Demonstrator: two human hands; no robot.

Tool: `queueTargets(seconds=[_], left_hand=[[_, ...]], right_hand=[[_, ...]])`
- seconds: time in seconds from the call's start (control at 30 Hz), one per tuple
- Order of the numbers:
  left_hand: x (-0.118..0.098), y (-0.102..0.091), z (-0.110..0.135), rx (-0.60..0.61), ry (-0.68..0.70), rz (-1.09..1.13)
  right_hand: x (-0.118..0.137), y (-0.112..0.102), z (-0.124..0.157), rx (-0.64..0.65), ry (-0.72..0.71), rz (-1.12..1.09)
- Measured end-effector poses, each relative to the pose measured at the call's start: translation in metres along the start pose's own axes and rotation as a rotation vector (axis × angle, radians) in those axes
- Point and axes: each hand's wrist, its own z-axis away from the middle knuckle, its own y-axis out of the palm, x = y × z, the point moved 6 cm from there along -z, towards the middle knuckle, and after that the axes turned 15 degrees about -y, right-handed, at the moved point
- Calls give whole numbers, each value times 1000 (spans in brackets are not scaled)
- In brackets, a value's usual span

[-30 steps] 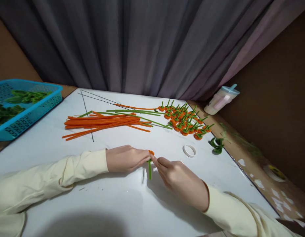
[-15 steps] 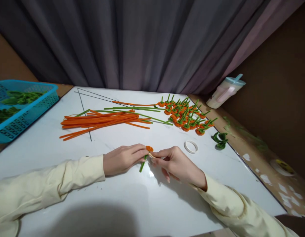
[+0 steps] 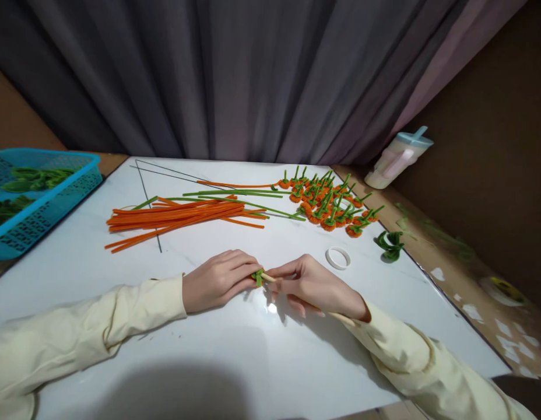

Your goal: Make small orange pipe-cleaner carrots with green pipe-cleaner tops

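Between its fingertips my left hand pinches a small pipe-cleaner pumpkin, its green stem strip facing me and most of its orange body hidden. My right hand grips a thin wooden stick; its tip meets the green part. The stick's other end shows below the right wrist. Beyond my hands lies a bundle of orange pipe cleaners with a few green pipe cleaners. A group of small orange pumpkins with upright green stems stands at the back right.
A white ring lies right of my hands, with curled green pieces farther right. A blue basket of green pieces stands left. A lidded tumbler stands back right, by the curtain. Paper scraps lie beyond the table's right edge.
The pumpkin has been turned in my left fingers: its green part now faces the stick and the strip no longer hangs down toward me. The stick's tip has moved onto the green part.
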Motion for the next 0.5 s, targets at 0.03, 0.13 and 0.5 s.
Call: queueTargets(seconds=[0.03, 0.13, 0.5], left_hand=[[0, 1, 0, -11, 5, 3], [0, 2, 2, -27, 20, 11], [0, 2, 3, -24, 134, -56]], right_hand=[[1, 2, 0, -3, -33, 57], [11, 6, 1, -11, -251, 360], [31, 19, 1, 187, -514, 920]])
